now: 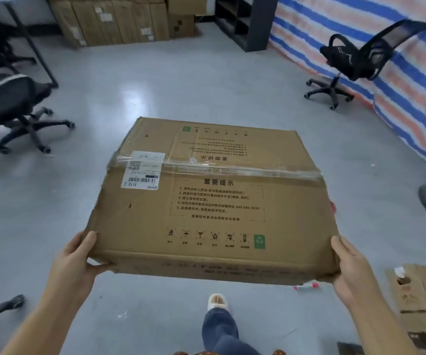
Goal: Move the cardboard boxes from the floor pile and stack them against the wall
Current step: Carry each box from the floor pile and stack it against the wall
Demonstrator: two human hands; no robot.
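Head view looks down over a grey floor (155,98) with a stack of boxes (119,21) standing against the far wall, which I judge to be the place to carry to. Two office chairs flank the open path: one chair (14,106) on the left, another chair (355,62) on the right before a striped tarp (399,73).

The carried box (214,198) is held clear of the floor, flat, taped seam up, straight ahead of the person and between those chairs but well short of the wall. It is wide, so keeping it level and walking down the middle of the gap should avoid clipping either chair.

More flattened cardboard (422,303) lies at lower right, near the feet; stepping wide of it seems wise.

The left hand (76,260) grips the near left corner, thumb on top, fingers beneath. The right hand (350,267) clasps the near right corner likewise. Both hold near corners only, so the far edge may sag; sliding the hands further under would steady it.
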